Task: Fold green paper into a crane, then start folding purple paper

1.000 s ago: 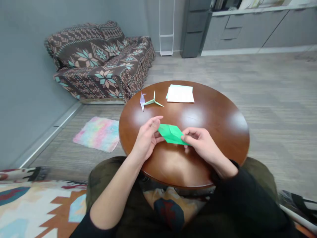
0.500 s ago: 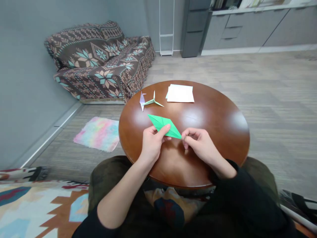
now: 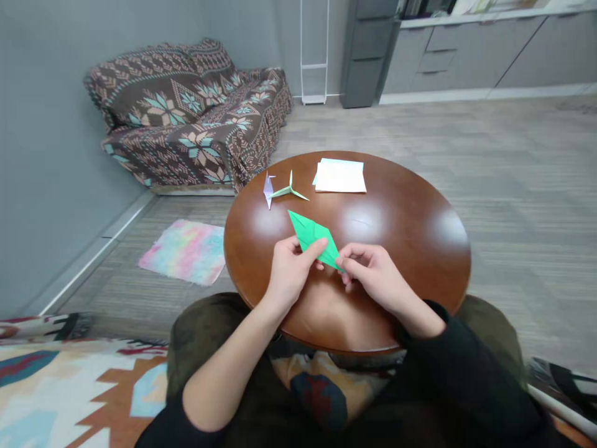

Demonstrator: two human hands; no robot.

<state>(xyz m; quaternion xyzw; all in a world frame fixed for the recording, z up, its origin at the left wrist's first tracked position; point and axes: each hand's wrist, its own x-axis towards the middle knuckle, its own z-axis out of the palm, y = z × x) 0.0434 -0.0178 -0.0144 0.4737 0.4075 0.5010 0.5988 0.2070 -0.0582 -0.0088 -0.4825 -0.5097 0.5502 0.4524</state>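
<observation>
A green folded paper (image 3: 310,231), shaped like a long diamond with creases on its face, is held above the near half of the round wooden table (image 3: 410,230). My left hand (image 3: 295,264) grips it from the left, thumb on top and fingers underneath. At its lower right tip, my right hand (image 3: 366,267) pinches the point between thumb and fingers. The far tip points up and to the left, free of both hands. Part of the paper's lower edge is hidden by my left thumb.
A purple paper crane (image 3: 268,190) and a pale green three-armed folded paper piece (image 3: 290,190) lie at the table's far left. A stack of paper sheets (image 3: 341,177) lies at the far edge. Beyond stands a sofa (image 3: 186,124); a fluffy pastel mat (image 3: 186,252) is on the floor.
The green paper has turned clockwise, its far tip shifting right and up, its near tip lower. My right hand's fingers have closed over the near tip.
</observation>
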